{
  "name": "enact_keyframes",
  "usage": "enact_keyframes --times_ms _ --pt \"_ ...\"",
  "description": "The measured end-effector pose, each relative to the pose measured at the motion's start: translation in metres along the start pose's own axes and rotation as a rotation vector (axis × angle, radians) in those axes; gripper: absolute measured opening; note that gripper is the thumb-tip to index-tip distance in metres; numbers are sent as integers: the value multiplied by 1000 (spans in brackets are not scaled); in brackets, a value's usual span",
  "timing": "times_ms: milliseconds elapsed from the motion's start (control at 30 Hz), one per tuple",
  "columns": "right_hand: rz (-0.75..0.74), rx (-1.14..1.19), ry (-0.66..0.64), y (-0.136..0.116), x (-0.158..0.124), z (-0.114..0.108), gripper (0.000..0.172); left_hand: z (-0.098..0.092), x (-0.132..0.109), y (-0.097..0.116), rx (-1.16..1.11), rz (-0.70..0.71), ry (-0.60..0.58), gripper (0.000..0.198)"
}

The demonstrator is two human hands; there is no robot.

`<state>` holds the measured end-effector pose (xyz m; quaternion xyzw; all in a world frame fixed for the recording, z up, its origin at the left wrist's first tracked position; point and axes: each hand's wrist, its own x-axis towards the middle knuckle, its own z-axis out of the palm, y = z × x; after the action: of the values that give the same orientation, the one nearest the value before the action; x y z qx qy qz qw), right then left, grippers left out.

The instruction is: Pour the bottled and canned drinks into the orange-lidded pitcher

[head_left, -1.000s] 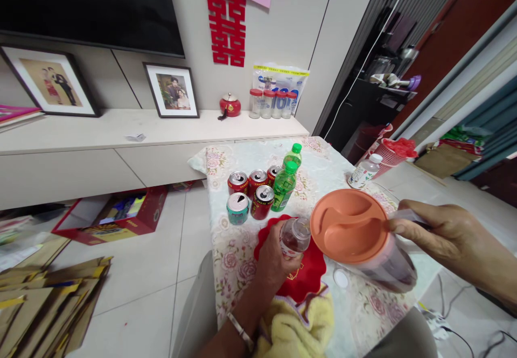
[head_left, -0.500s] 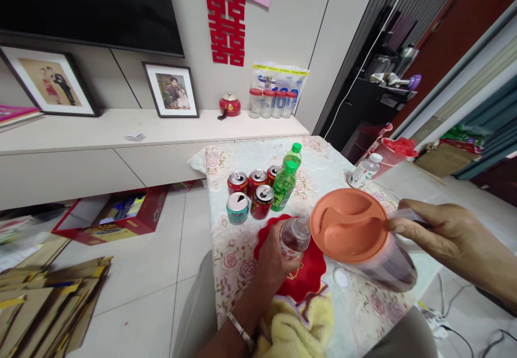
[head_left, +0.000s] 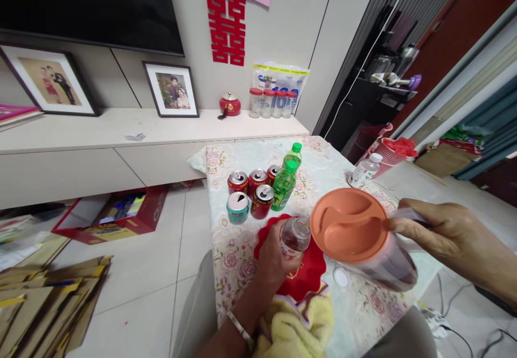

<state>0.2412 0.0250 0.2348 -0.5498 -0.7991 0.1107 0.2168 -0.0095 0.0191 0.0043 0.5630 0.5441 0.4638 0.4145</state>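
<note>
My left hand [head_left: 274,255] is wrapped round a clear plastic bottle [head_left: 295,234], its open mouth uppermost, above a red scalloped mat [head_left: 309,274]. By its handle, my right hand [head_left: 440,234] grips a clear pitcher [head_left: 383,269] with an orange lid [head_left: 349,223]. The pitcher is tilted toward the bottle, and dark liquid shows inside it. Its lid edge meets or nearly meets the bottle's mouth; I cannot tell whether liquid is flowing. A white bottle cap [head_left: 341,277] lies on the tablecloth below the pitcher.
Several drink cans [head_left: 262,202] and two green bottles [head_left: 285,185] stand beyond the mat. A white-capped bottle [head_left: 364,170] is at the table's right edge. A yellow towel [head_left: 299,325] lies at the near edge. Flattened cardboard [head_left: 48,304] is on the floor at left.
</note>
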Motion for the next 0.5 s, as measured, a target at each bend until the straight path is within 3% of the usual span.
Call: enact_keyframes --times_ms 500 --pt "-19 19 15 -4 2 1 57 1 0 -3 5 34 -4 74"
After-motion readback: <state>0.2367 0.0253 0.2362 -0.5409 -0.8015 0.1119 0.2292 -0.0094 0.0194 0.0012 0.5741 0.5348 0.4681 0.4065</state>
